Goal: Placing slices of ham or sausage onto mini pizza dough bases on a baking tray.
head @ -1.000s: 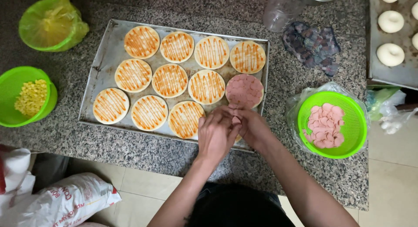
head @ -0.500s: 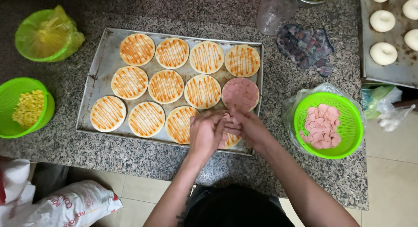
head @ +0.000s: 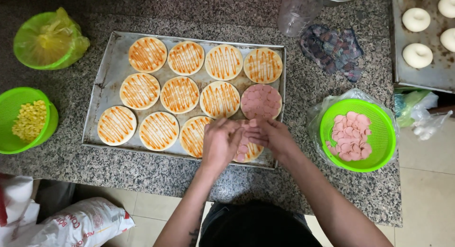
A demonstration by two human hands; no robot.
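A metal baking tray (head: pixel 102 86) on the granite counter holds several round dough bases striped with orange sauce (head: pixel 179 95). One base (head: pixel 261 101) at the right of the middle row is fully covered with pink sausage slices. Both my hands meet over the base at the front right corner (head: pixel 245 151), which is partly covered with slices. My left hand (head: pixel 221 142) and my right hand (head: pixel 267 134) hold pink sausage slices with their fingertips, pressed close together above that base. A green basket (head: pixel 386 133) of pink sausage slices (head: pixel 350 135) stands to the right of the tray.
A green basket of yellow corn kernels (head: pixel 29 120) sits at the left edge. A green bowl lined with a plastic bag (head: pixel 47 38) stands behind it. A dark cloth (head: pixel 332 50), a clear plastic cup (head: pixel 296 12) and a second tray with white dough rings (head: pixel 417 55) lie at the back right.
My hands have stayed over the front right base, shifting slightly while laying slices on it. The camera has tilted a little, so the tray sits a bit lower in view.
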